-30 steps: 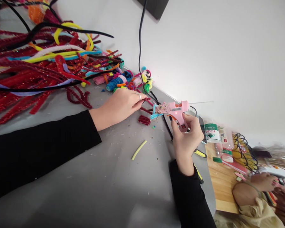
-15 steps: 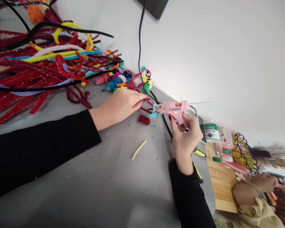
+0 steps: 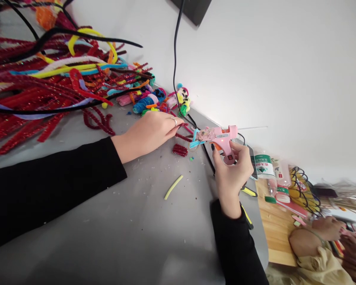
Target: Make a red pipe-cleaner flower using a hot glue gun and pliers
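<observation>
One pink glue gun (image 3: 209,134), grasped by the right hand (image 3: 233,172) over the grey table (image 3: 142,241), spans nine-to-three, pointing toward nine, where the left hand (image 3: 150,132) pinches one dark-red stem (image 3: 184,124), with one red coil (image 3: 180,150) at eight and one yellow-green strip (image 3: 173,187) at seven.

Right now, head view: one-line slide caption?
Pink plastic glue gun in the right hand's grip, left hand's grip near a short dark-red fuzzy bundle on the grey tabletop.
</observation>
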Demonstrator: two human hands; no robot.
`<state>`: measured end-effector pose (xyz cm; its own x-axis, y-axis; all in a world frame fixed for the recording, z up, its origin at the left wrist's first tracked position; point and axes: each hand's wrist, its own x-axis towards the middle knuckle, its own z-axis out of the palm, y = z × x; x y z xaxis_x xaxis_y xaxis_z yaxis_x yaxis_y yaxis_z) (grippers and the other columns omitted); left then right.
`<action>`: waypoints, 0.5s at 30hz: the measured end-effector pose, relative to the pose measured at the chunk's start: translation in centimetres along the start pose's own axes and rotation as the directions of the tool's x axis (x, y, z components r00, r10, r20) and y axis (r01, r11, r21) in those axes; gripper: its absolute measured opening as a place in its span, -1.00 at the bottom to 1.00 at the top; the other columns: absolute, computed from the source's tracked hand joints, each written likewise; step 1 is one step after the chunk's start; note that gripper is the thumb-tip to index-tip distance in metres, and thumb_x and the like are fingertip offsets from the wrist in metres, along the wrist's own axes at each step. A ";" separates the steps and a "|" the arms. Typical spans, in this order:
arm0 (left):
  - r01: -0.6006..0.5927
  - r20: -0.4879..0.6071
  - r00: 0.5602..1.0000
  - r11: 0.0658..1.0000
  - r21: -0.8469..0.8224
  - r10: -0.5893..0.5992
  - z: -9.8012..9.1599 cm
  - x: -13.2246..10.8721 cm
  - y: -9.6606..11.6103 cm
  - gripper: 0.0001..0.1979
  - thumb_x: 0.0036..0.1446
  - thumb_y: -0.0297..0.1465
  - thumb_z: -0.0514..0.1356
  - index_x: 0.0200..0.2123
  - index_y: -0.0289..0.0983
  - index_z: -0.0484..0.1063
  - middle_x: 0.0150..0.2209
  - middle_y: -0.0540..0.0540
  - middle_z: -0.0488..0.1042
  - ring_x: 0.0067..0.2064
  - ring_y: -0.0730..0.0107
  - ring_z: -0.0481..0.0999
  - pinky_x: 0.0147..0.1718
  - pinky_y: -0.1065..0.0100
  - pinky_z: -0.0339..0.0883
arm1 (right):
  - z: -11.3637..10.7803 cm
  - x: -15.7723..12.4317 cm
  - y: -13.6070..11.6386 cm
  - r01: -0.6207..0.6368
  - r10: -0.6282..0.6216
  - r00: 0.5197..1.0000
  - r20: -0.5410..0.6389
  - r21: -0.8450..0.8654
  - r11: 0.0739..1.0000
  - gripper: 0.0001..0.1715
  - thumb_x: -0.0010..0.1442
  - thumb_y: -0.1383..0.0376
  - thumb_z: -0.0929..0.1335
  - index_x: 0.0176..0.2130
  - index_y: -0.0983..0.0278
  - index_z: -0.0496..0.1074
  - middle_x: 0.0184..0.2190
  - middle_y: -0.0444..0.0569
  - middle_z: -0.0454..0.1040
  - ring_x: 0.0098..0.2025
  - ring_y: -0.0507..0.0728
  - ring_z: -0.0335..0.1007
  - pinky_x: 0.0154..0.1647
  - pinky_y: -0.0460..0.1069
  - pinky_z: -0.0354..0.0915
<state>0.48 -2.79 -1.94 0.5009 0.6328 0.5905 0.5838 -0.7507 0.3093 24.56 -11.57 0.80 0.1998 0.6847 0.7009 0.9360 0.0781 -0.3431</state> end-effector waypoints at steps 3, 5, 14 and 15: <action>-0.024 0.003 1.000 1.000 0.009 0.024 -0.1 0.0 0.0 -0.64 0.40 -0.42 0.03 -0.02 -0.31 0.62 -0.24 -0.14 0.68 -0.20 0.21 0.67 -0.20 0.31 0.47 | 0.0 0.0 0.0 -0.020 0.020 1.000 0.008 0.000 1.000 -0.70 0.11 0.16 0.47 -0.19 0.26 0.45 -0.36 -0.10 0.49 -0.47 0.03 0.25 -0.41 -0.04 0.28; -0.035 0.006 0.999 0.999 0.023 0.035 -0.1 0.0 0.0 -0.64 0.40 -0.42 0.02 -0.02 -0.31 0.62 -0.24 -0.15 0.68 -0.21 0.22 0.66 -0.22 0.31 0.47 | 0.0 -0.1 0.0 -0.027 0.027 1.000 0.003 0.001 1.000 -0.69 0.11 0.16 0.47 -0.18 0.26 0.45 -0.36 -0.10 0.48 -0.47 0.02 0.24 -0.41 -0.04 0.28; -0.041 0.021 0.999 0.997 0.062 0.039 -0.4 -0.1 -0.3 -0.66 0.36 -0.50 0.03 0.00 -0.34 0.60 -0.24 -0.16 0.65 -0.22 0.22 0.64 -0.21 0.30 0.46 | -0.2 0.2 0.2 -0.053 0.054 0.996 -0.073 0.011 0.999 -0.65 0.05 0.19 0.50 -0.17 0.26 0.45 -0.40 -0.15 0.44 -0.48 0.00 0.21 -0.42 -0.06 0.25; -0.040 0.027 0.999 0.997 0.059 0.038 -0.5 -0.1 -0.3 -0.66 0.36 -0.50 0.04 0.00 -0.33 0.59 -0.23 -0.16 0.65 -0.21 0.22 0.64 -0.21 0.29 0.46 | -0.2 0.2 0.2 -0.050 0.050 0.997 -0.066 0.014 0.999 -0.66 0.06 0.19 0.50 -0.18 0.26 0.45 -0.39 -0.14 0.45 -0.48 0.00 0.21 -0.42 -0.06 0.25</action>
<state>-0.04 -2.68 -1.75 0.5401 0.6084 0.5814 0.5998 -0.7630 0.2412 24.86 -11.54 0.96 0.2654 0.6381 0.7227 0.9210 0.0540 -0.3859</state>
